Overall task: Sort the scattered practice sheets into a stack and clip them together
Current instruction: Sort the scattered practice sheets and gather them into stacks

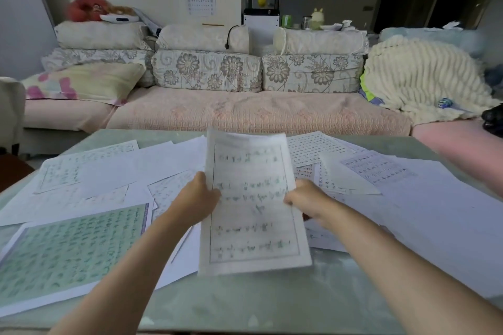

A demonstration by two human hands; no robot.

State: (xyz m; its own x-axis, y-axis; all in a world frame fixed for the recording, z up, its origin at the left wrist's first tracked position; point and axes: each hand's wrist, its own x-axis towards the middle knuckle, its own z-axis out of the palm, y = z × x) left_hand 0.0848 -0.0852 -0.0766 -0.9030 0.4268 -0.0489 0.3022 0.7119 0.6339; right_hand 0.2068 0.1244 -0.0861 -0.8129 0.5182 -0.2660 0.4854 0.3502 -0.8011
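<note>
A white practice sheet with rows of green characters is held up above the middle of the table, tilted toward me and blurred. My left hand grips its left edge and my right hand pinches its right edge. Several other practice sheets lie scattered flat on the glass table: a large green grid sheet at the near left, white sheets at the far left, and printed sheets at the right. I see no clip.
A sofa with floral cushions runs along the table's far edge. A cream knitted blanket is heaped at its right end. The table's near edge shows bare glass in front of the papers.
</note>
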